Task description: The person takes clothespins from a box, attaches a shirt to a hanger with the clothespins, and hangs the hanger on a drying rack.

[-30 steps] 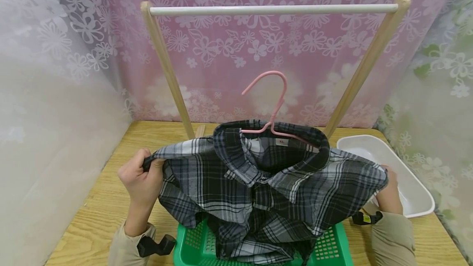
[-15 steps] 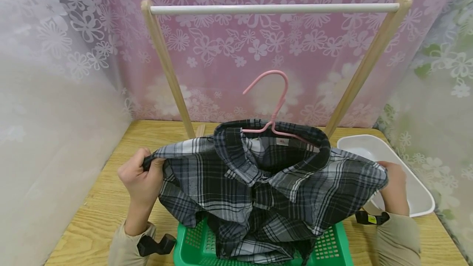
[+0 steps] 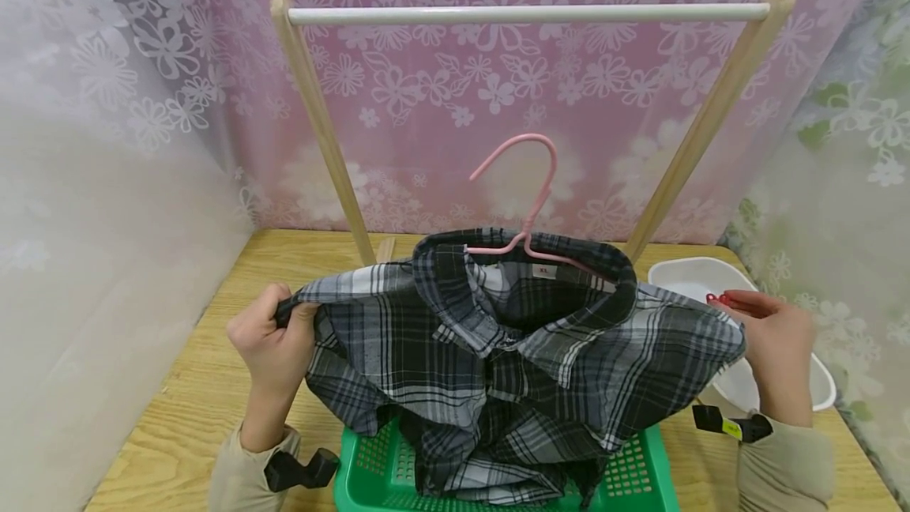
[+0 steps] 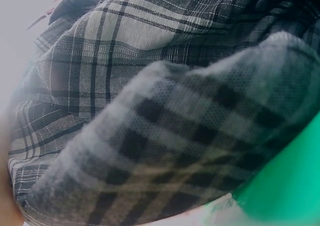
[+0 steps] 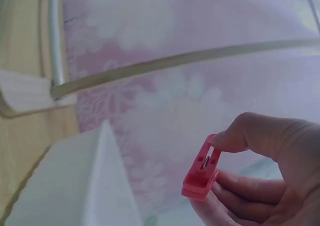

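Head view: shirt (image 3: 512,370) over basket (image 3: 633,480)

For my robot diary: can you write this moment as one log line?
left hand: holds shirt shoulder | right hand: pinches red clip | shirt: on pink hanger, over green basket

In the left wrist view the plaid shirt (image 4: 165,101) fills the frame, its near fold blurred, and only a corner of the green basket (image 4: 290,186) shows. In the head view the shirt (image 3: 498,370) hides most of the pink hanger (image 3: 529,204) and basket (image 3: 633,480); the red clip (image 3: 720,299) is mostly covered by the right hand (image 3: 778,346).
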